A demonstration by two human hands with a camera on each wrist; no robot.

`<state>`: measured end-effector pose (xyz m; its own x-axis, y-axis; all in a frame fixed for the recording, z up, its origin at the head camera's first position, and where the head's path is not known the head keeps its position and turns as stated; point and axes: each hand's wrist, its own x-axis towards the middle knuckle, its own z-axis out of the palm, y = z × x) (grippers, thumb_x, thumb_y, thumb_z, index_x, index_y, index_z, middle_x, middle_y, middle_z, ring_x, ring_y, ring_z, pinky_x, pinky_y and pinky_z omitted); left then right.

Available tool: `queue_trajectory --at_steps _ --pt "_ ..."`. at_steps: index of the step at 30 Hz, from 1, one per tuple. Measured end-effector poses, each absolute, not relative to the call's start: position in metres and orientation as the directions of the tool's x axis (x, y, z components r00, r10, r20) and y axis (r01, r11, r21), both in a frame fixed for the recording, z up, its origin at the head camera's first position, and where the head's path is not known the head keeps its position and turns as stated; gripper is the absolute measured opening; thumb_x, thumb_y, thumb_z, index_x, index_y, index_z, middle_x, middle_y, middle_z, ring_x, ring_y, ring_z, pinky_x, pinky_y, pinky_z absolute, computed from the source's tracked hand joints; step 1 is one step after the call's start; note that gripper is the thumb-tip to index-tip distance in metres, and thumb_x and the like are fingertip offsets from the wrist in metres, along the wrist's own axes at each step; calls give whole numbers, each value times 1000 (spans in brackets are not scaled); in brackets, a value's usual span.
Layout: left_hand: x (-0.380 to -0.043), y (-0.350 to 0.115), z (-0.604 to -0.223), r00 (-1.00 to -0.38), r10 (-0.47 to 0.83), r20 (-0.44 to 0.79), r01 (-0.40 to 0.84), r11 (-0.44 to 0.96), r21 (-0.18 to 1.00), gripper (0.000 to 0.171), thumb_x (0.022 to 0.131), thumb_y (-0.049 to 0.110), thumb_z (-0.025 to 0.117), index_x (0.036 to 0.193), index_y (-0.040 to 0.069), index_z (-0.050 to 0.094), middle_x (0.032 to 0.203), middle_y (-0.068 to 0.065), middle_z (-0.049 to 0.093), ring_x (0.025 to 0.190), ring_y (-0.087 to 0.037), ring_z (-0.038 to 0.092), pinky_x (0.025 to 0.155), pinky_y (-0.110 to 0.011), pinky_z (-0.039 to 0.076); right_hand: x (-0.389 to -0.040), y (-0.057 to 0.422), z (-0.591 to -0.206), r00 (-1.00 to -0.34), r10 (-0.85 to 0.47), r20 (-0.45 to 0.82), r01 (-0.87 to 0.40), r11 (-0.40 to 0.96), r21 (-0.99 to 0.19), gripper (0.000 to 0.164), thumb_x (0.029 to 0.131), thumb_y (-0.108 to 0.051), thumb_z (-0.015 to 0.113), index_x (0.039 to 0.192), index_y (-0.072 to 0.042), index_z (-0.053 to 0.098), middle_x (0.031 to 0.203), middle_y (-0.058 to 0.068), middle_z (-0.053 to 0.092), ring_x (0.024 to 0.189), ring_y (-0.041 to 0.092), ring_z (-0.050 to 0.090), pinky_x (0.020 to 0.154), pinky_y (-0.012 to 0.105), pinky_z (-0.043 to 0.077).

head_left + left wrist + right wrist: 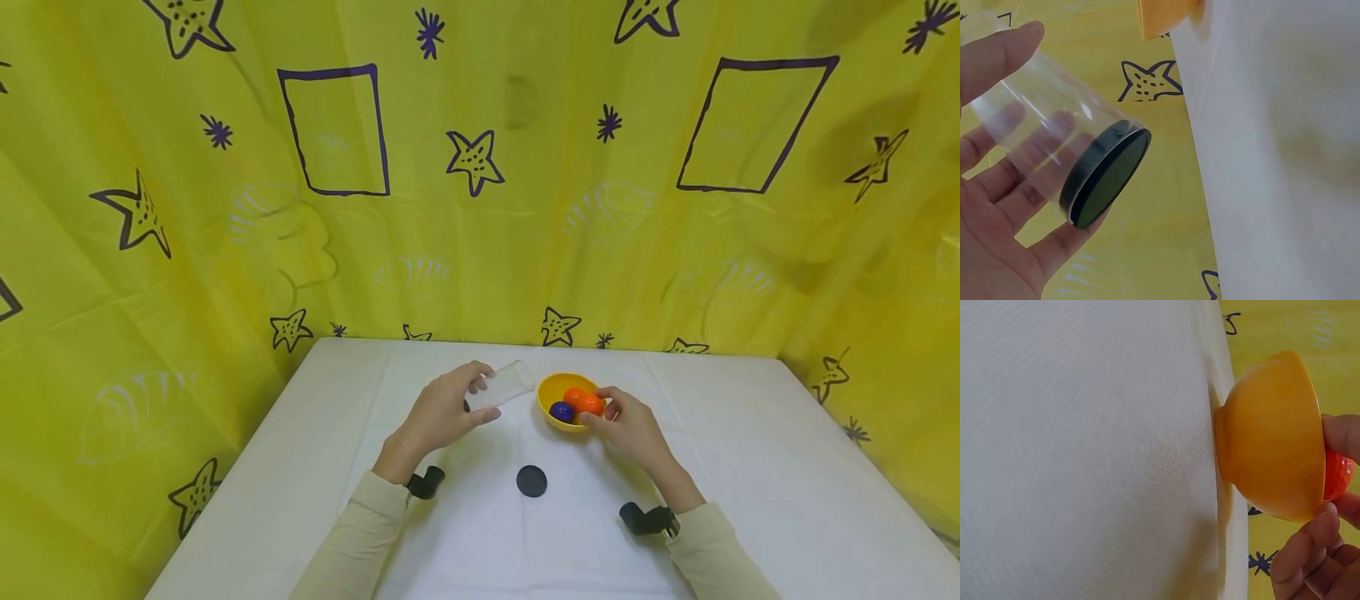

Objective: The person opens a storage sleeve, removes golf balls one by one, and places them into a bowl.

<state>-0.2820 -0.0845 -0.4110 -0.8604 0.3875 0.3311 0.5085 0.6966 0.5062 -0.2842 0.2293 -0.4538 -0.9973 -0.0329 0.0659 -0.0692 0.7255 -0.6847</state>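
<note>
My left hand point(442, 407) grips a clear plastic tube point(507, 385), tilted so that its upper end points toward the yellow bowl point(552, 387). A black cap point(1109, 181) closes the tube's lower end, and nothing shows inside. At the bowl's right side, my right hand point(633, 427) pinches an orange ball point(592, 405) between thumb and fingers. In the right wrist view, this dimpled ball point(1337, 475) shows just above the bowl's rim. Another orange ball point(573, 396) and a dark blue ball point(562, 412) lie in the bowl, beside the pinched one.
A flat black disc point(532, 481) lies on the white-covered table point(465, 533), in front of the bowl and between my forearms. Behind the table's far edge hangs a yellow curtain point(420, 233) with stars. Black wrist cameras point(427, 482) are strapped to both wrists.
</note>
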Motion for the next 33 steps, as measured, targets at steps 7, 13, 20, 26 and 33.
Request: queue_trajectory --at_steps 7,13,20,26,33 --pt "-283 -79 -415 -883 391 260 468 690 553 51 90 32 80 131 14 57 118 -8 72 101 -26 70 86 -41 57 -285 232 -456 -998 -22 61 -59 713 -698 43 95 -30 72 128 -5 61 91 9 54 77 22 48 60 27 39" --pt "-284 -75 -421 -894 385 228 443 688 575 52 91 33 79 133 15 53 123 -9 73 102 -28 71 88 -43 57 -284 233 -454 -997 -24 79 -73 697 -714 31 97 -25 69 121 -6 65 93 9 55 78 22 49 60 27 40" --pt "-287 -73 -433 -899 387 207 427 661 617 51 91 29 78 131 13 49 126 -9 73 117 -34 68 99 -49 53 -282 233 -446 -996 -21 85 -76 696 -714 29 98 -24 67 121 -6 66 95 10 56 81 23 48 62 27 40" --pt "-292 -73 -443 -915 354 192 388 645 658 49 92 27 78 127 11 47 128 -16 71 108 -33 68 92 -48 54 -283 238 -443 -992 -25 124 -106 699 -707 29 98 -24 67 120 -5 66 93 11 58 80 23 50 61 26 43" --pt "-295 -74 -452 -940 311 137 316 653 688 51 93 28 77 129 11 43 127 -18 70 106 -29 67 89 -43 54 -284 247 -438 -988 -28 150 -127 691 -712 30 99 -26 68 121 -5 66 93 10 59 79 22 51 61 26 43"
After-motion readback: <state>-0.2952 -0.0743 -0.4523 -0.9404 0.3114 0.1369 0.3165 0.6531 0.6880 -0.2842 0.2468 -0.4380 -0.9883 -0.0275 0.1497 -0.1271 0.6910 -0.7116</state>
